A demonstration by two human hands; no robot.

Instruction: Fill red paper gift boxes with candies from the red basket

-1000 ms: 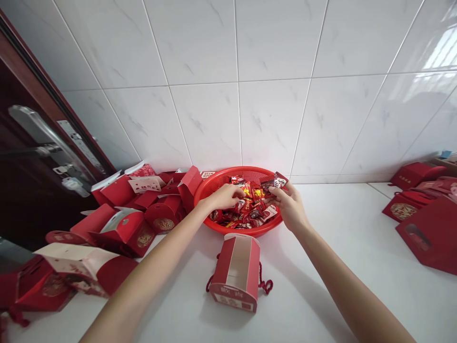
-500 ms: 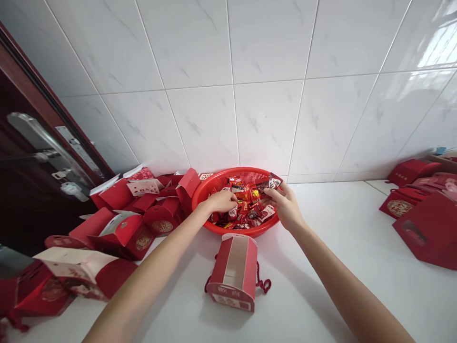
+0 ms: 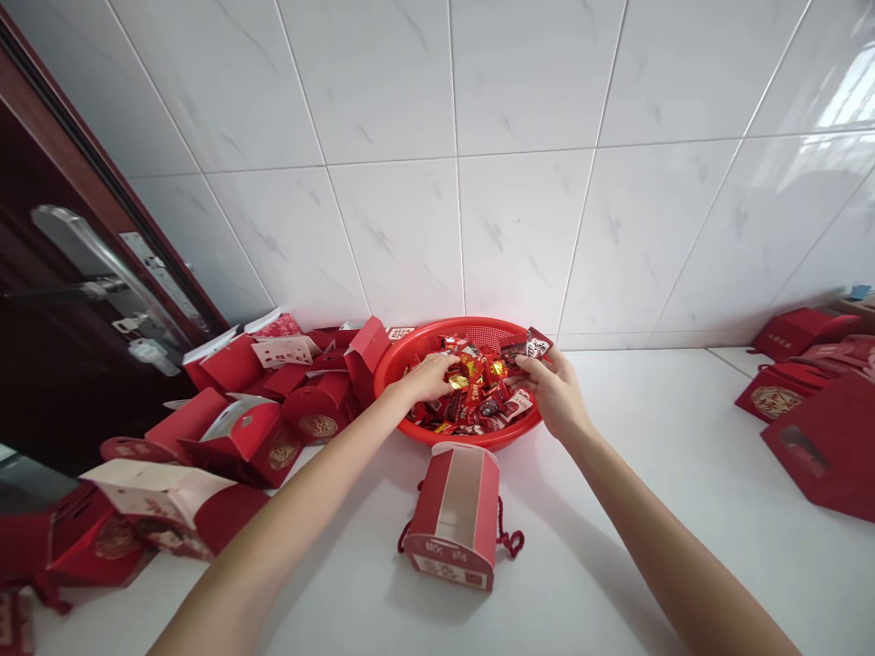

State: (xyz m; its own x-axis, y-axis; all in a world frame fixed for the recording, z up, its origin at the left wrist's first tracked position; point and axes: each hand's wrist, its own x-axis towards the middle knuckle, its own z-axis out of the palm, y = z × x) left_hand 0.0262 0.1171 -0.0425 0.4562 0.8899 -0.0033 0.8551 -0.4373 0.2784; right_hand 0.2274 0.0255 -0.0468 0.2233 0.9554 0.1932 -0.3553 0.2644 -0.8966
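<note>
A red plastic basket (image 3: 465,442) full of wrapped candies (image 3: 482,405) stands against the tiled wall. My left hand (image 3: 430,377) reaches over its left side, fingers curled at a gold-wrapped candy (image 3: 458,382); whether it grips that candy is unclear. At the right rim, my right hand (image 3: 557,392) is closed on dark red wrapped candy (image 3: 537,344), which sticks up above its fingers. In front of the basket a red and white gift box (image 3: 455,519) stands on the white table, with dark red cords at its sides.
Several red boxes (image 3: 239,437) crowd the left side of the table, beside a dark door with a metal handle (image 3: 102,255). More red boxes (image 3: 827,410) lie at the far right. White tiles (image 3: 526,246) rise behind the basket.
My left hand has shifted slightly up and right within the basket, and a gold candy now shows at its fingertips. My right hand stays at the rim with its candy. The view has shifted slightly.
</note>
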